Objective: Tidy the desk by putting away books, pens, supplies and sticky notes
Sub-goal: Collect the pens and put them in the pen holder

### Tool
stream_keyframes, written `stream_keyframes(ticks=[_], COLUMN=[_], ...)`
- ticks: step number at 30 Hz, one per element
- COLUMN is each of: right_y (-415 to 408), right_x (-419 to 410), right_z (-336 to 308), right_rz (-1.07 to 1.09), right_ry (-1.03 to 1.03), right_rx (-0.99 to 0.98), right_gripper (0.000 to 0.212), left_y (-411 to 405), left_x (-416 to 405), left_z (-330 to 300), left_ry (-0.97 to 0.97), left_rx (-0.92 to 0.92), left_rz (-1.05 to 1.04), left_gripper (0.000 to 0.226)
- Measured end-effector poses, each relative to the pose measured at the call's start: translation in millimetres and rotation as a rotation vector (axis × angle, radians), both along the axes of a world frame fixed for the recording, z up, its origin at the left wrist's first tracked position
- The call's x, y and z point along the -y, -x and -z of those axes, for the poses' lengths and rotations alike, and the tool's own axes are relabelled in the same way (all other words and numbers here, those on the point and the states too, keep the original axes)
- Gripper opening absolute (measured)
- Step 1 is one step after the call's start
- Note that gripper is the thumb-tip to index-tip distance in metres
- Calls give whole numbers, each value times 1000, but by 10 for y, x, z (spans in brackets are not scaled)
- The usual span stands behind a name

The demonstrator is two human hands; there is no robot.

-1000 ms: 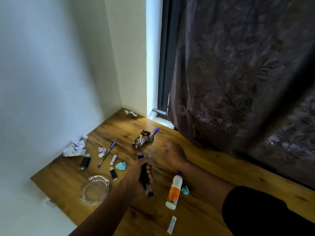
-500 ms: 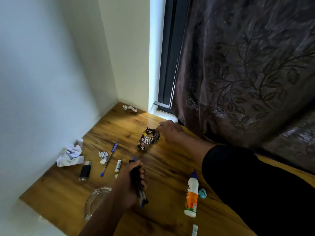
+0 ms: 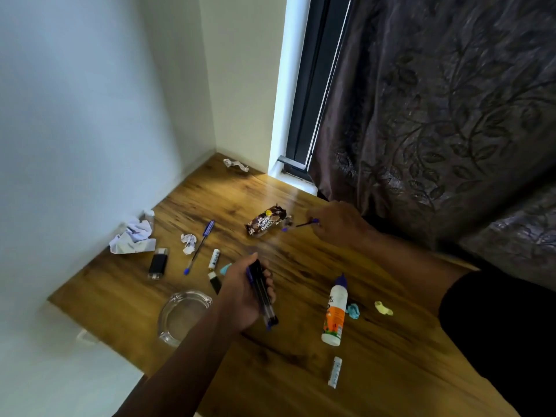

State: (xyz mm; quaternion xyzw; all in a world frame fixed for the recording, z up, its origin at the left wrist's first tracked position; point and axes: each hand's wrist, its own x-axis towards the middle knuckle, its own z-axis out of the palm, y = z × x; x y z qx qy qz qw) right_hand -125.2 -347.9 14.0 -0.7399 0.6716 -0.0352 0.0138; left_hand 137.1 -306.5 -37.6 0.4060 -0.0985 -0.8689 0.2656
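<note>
My left hand is closed around a bundle of pens, held over the middle of the wooden desk. My right hand is at the far side beside a brown snack wrapper and pinches a blue pen by its end, just above the desk. Another blue pen lies loose to the left. Crumpled sticky notes lie about: a teal one, a yellow one and a blue one partly behind my left hand.
A glue bottle lies right of my left hand. A glass ashtray, two lighters, a white tube, a small stick and crumpled paper also lie about. A dark curtain hangs at right.
My right hand reached across to the snack wrapper and took hold of the blue pen that lay beside it. My left hand kept its pens and barely moved.
</note>
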Motion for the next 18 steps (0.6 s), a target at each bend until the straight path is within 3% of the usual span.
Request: stream_keyframes(ticks=[3,6,13,18], right_y=[-329,-607,-1191,-1323], right_x=[-208,-392,-549,-497], right_z=[-140,-151,-82,-177], right_rz=[-103,-227,-582,-446], right_ry=[32,34,55,16], right_rx=[195,318,154,226], right_gripper=[32,19,20,19], left_y=[33,46,2,-137], left_x=[-31,-85,-100,-124], left_z=[36,-10,-65,-68], left_ry=[-6,33,-32,25], left_rx=[-26,-94,-234,-183], left_rz=[2,-17,-153,-210], left_gripper=[35,43,81,87])
